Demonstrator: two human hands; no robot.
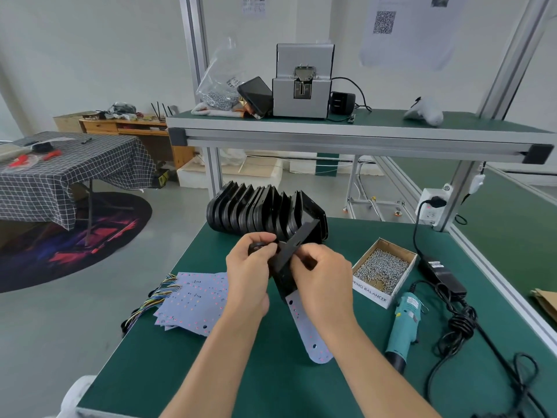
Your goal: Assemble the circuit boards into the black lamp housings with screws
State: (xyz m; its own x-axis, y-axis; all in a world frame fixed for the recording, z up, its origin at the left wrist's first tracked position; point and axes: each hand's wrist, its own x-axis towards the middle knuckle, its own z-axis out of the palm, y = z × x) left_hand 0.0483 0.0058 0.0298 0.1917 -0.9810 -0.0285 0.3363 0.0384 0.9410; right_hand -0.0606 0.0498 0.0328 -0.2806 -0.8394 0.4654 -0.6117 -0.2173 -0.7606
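Head view: housing (294, 251) between curled fingers (262, 241).

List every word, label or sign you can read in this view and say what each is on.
"RING BALANCER": side of the cardboard screw box; its first letter is hidden.
QR code on the wall sheet: a pattern only, with no legible words.
Paper on the wall: too blurred to read.
Label on the teal electric screwdriver: too small to read.
Label on the black power adapter: too small to read.
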